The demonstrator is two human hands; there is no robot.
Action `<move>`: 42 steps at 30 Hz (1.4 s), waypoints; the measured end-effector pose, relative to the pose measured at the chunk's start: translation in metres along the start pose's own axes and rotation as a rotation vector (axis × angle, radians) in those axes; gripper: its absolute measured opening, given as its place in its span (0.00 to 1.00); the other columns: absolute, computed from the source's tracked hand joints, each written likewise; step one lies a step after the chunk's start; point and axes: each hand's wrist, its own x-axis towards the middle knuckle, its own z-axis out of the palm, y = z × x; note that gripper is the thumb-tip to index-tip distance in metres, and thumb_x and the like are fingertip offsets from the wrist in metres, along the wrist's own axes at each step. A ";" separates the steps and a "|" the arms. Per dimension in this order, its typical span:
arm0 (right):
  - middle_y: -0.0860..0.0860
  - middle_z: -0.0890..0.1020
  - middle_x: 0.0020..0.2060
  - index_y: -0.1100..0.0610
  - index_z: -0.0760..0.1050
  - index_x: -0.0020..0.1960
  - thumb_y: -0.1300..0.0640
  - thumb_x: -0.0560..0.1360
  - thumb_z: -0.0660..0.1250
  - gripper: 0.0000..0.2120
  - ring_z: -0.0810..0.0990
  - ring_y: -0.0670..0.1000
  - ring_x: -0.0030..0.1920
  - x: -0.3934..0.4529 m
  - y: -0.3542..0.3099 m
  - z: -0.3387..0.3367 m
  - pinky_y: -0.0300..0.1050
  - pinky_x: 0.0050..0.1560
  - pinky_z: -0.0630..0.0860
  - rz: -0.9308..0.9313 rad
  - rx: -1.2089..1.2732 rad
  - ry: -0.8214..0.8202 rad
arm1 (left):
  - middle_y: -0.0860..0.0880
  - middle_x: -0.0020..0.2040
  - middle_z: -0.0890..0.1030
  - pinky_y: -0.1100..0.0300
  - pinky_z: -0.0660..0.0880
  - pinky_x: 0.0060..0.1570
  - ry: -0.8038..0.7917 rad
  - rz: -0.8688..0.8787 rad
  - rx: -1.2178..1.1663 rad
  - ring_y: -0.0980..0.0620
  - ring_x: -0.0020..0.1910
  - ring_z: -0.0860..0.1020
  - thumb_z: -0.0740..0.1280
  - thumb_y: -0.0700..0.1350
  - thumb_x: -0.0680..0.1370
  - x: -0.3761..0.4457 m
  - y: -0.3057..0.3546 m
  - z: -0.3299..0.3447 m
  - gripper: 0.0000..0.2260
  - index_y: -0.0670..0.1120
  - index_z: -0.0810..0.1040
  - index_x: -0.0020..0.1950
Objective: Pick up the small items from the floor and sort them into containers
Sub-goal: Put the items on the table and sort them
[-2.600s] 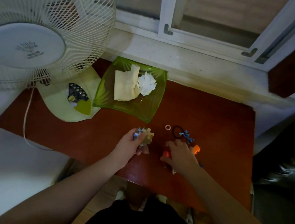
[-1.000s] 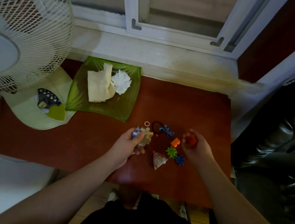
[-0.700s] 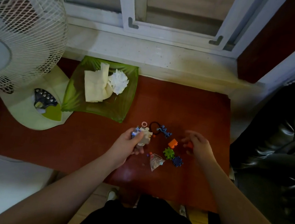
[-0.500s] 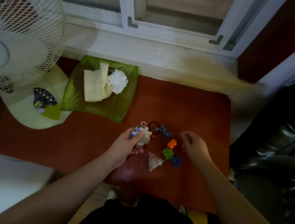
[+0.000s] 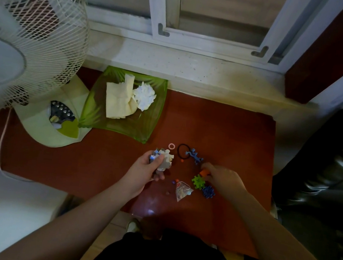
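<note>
Head view, looking down on a red-brown table set against a window sill.

Left hand: fingers curled and closed around a stack of jigsaw puzzle pieces, pale backs up, held just above the table near its middle. The stack juts away from the person, toward the far edge.

Right hand: palm down, fingertips pinched on an orange block that lies on the table right of centre; whether the block is lifted cannot be told.

Loose items, clustered between and just beyond the two hands:
- green gear-shaped connector, flat, touching the right hand's thumb side;
- dark blue gear-shaped connector, just beside the green one, toward the near edge;
- small clear plastic packet, its narrow tip pointing toward the near edge;
- blue toy lizard, long axis slanting from the far left to the near right, head toward the left;
- black hair tie, lying flat, touching the lizard's head end;
- small pink ring, nearest the green tray;
- a few tiny beads, too small to identify.

Green translucent tray, near the far left corner, holds a folded cream cloth and a crumpled white tissue. A white pedestal fan stands at the left edge, its base touching the tray.
</note>
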 end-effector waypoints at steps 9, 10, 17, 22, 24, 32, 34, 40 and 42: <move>0.49 0.81 0.36 0.56 0.71 0.60 0.45 0.82 0.55 0.17 0.80 0.49 0.35 0.003 0.011 -0.002 0.42 0.37 0.74 0.375 0.780 0.137 | 0.43 0.43 0.81 0.63 0.70 0.30 0.001 0.008 0.003 0.53 0.29 0.75 0.61 0.44 0.82 -0.002 0.001 0.004 0.09 0.41 0.73 0.59; 0.50 0.81 0.36 0.57 0.71 0.60 0.46 0.82 0.54 0.16 0.80 0.49 0.35 0.002 0.009 -0.004 0.42 0.36 0.72 0.424 0.915 0.147 | 0.43 0.43 0.82 0.63 0.71 0.30 -0.002 0.007 0.007 0.53 0.29 0.75 0.61 0.45 0.82 -0.003 0.001 0.004 0.10 0.41 0.73 0.59; 0.54 0.79 0.34 0.54 0.70 0.51 0.46 0.81 0.56 0.12 0.75 0.52 0.34 -0.006 -0.004 -0.010 0.44 0.32 0.66 0.600 1.817 0.159 | 0.43 0.44 0.81 0.63 0.71 0.31 -0.003 0.000 0.021 0.53 0.29 0.76 0.62 0.45 0.82 -0.005 0.000 0.008 0.09 0.41 0.73 0.59; 0.55 0.76 0.35 0.58 0.70 0.50 0.52 0.80 0.60 0.09 0.73 0.49 0.30 -0.004 -0.011 -0.005 0.39 0.22 0.64 0.503 2.001 0.116 | 0.43 0.44 0.81 0.63 0.70 0.30 -0.009 0.014 0.049 0.54 0.29 0.76 0.62 0.44 0.82 -0.006 0.000 0.009 0.08 0.42 0.73 0.57; 0.55 0.77 0.35 0.59 0.71 0.52 0.53 0.80 0.61 0.08 0.74 0.48 0.30 -0.004 -0.013 -0.005 0.37 0.20 0.64 0.511 2.067 0.127 | 0.43 0.44 0.81 0.63 0.70 0.29 -0.003 0.013 0.058 0.54 0.29 0.76 0.62 0.44 0.82 -0.007 -0.001 0.010 0.08 0.41 0.73 0.57; 0.51 0.77 0.35 0.54 0.77 0.60 0.54 0.80 0.60 0.13 0.74 0.47 0.33 -0.002 -0.013 -0.007 0.37 0.25 0.60 0.468 2.145 0.122 | 0.44 0.43 0.81 0.64 0.70 0.29 0.007 0.013 0.049 0.54 0.29 0.76 0.61 0.44 0.82 -0.011 -0.001 0.012 0.10 0.40 0.72 0.60; 0.51 0.76 0.36 0.55 0.79 0.57 0.55 0.80 0.57 0.13 0.73 0.47 0.34 0.000 -0.011 -0.006 0.37 0.26 0.62 0.464 2.186 0.107 | 0.45 0.42 0.81 0.63 0.71 0.30 0.010 0.007 0.044 0.54 0.29 0.76 0.61 0.45 0.82 -0.011 -0.001 0.012 0.10 0.41 0.73 0.60; 0.50 0.74 0.32 0.56 0.75 0.45 0.57 0.78 0.53 0.12 0.71 0.48 0.31 0.004 -0.014 -0.015 0.42 0.38 0.64 0.562 2.505 0.167 | 0.47 0.40 0.82 0.62 0.70 0.32 0.013 0.008 0.026 0.54 0.29 0.76 0.61 0.45 0.82 -0.012 0.001 0.016 0.09 0.41 0.73 0.58; 0.50 0.73 0.31 0.55 0.74 0.43 0.55 0.79 0.53 0.12 0.71 0.48 0.31 0.003 -0.016 -0.019 0.45 0.44 0.69 0.587 2.550 0.189 | 0.46 0.41 0.82 0.62 0.70 0.32 0.014 0.012 0.023 0.54 0.29 0.76 0.61 0.45 0.82 -0.012 0.003 0.018 0.10 0.41 0.73 0.59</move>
